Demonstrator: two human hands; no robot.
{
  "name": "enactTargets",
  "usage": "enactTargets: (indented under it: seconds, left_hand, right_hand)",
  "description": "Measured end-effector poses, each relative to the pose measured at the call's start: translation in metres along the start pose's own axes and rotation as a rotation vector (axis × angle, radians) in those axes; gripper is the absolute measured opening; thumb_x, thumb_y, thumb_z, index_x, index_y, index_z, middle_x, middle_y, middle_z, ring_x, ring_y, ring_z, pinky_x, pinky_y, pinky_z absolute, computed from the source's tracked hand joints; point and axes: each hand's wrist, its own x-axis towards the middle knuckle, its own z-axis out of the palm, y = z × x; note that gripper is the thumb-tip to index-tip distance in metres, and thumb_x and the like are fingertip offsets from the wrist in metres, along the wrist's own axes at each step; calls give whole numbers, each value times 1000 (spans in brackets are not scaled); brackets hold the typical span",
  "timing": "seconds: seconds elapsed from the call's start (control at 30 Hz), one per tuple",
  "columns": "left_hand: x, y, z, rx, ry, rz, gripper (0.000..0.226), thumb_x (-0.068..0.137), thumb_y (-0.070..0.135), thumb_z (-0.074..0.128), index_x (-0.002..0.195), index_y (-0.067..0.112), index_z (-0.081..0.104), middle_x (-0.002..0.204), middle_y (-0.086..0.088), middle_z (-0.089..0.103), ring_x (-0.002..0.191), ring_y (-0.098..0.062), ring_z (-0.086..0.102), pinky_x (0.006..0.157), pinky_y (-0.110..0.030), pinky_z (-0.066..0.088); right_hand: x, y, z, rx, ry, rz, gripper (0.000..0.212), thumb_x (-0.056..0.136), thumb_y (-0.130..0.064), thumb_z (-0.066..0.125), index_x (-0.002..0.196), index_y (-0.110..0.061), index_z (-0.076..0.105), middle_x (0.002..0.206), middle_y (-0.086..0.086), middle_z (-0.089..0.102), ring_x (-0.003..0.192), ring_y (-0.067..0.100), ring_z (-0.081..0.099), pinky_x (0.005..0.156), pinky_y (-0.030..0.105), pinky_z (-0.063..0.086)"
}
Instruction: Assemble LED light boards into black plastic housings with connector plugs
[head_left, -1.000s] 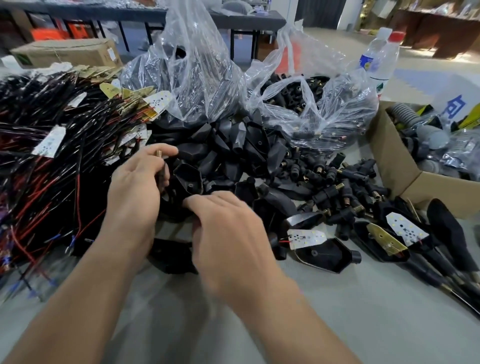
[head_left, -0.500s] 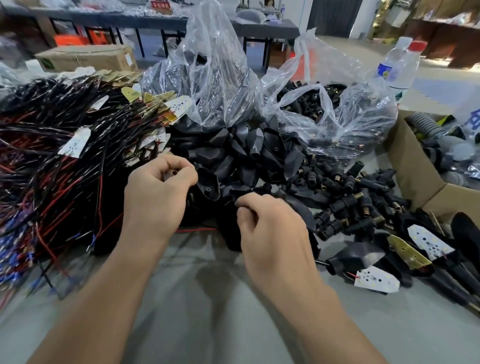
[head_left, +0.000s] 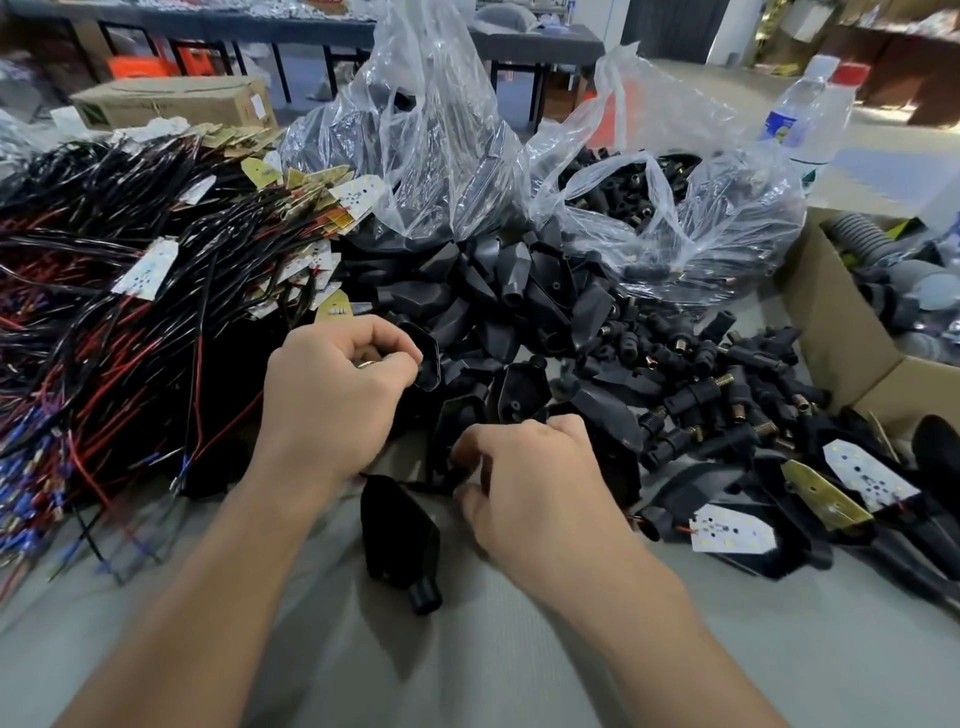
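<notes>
My left hand (head_left: 337, 400) grips a black plastic housing (head_left: 425, 361) by its edge, and a small brass part shows between its curled fingers. Lower and to the right, my right hand (head_left: 535, 488) has its fingers curled and pinches a thin black wire (head_left: 415, 484) that runs leftward under the left wrist. Below the two hands a second black housing (head_left: 399, 535) lies blurred on the grey table, its round neck pointing toward me. What the wire joins to is hidden.
A heap of loose housings (head_left: 498, 291) lies behind the hands, with connector plugs (head_left: 727, 400) to the right. Wired LED boards (head_left: 145, 270) are piled at left. Two clear bags (head_left: 431, 156) stand behind, a cardboard box (head_left: 841, 332) at right, and assembled units (head_left: 727, 532) near it.
My right hand has drawn back toward me and down, pulling the wire. A black housing now lies on the table below the hands. My left hand keeps its grip near the pile.
</notes>
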Motion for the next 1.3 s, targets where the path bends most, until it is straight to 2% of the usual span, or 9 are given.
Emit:
enactTargets:
  seconds: [0.17,0.37,0.43,0.57,0.87,1.0,1.1,1.2,1.3]
  left_hand:
    - [-8,9,0,-40,5,115,19,70,20,64,73,36,74,46,16,55,41,-5,45,43,-8,29]
    - [-17,12,2,-20,-28,238,10,75,23,68,69,28,75,50,12,59,45,-4,50,48,-9,33]
    - [-15,13,9,-67,-55,125,8,77,31,73,76,34,80,51,14,62,47,-2,52,52,-11,38]
    - [-7,16,12,-614,-132,-183,13,84,23,71,86,24,84,53,-1,58,44,-7,39,42,-13,29]
    - [-1,10,8,-703,-76,-308,31,96,10,63,76,23,83,66,-1,68,48,-8,38,41,-15,23]
    - [-6,13,10,-718,-289,-347,18,88,23,67,78,24,82,70,-3,71,49,-9,45,42,-14,32]
    - [-9,14,11,-738,-430,-331,11,77,26,72,79,20,81,66,0,65,52,-9,45,46,-16,34]
    - [-10,13,14,-695,-421,-320,13,81,21,69,80,16,80,54,4,44,49,-9,32,48,-22,21]
    - [-11,12,16,-629,-268,-299,12,88,10,74,82,18,82,52,8,53,46,-5,43,49,-15,35]
  right_hand:
    - [2,6,-8,125,263,-3,24,90,-11,64,101,-31,72,85,-9,69,87,20,59,82,39,50]
    - [6,11,-15,366,418,46,52,92,-10,66,128,-46,56,81,-16,63,73,10,55,76,28,46]
    - [6,11,-16,461,429,58,45,91,-7,66,120,-42,61,79,-13,64,71,10,56,70,17,43]
    - [5,10,-16,564,365,68,28,92,-6,67,98,-34,68,74,-3,63,63,9,52,62,14,39]
    - [4,22,-30,400,226,106,25,88,-7,70,82,-32,72,70,-11,67,59,8,58,59,14,43]
    - [4,13,-28,420,373,84,39,86,-11,72,114,-38,72,95,-19,72,92,-3,65,87,13,48]
    - [5,-7,-18,449,356,-45,59,92,-15,66,142,-44,52,117,-18,71,105,0,66,98,23,52]
    - [6,-15,-12,399,270,-45,65,96,-16,60,145,-52,37,98,-22,70,81,2,62,79,23,52]
    - [7,-5,-16,324,280,27,32,99,-24,59,123,-44,57,73,-13,65,69,11,57,69,35,51]
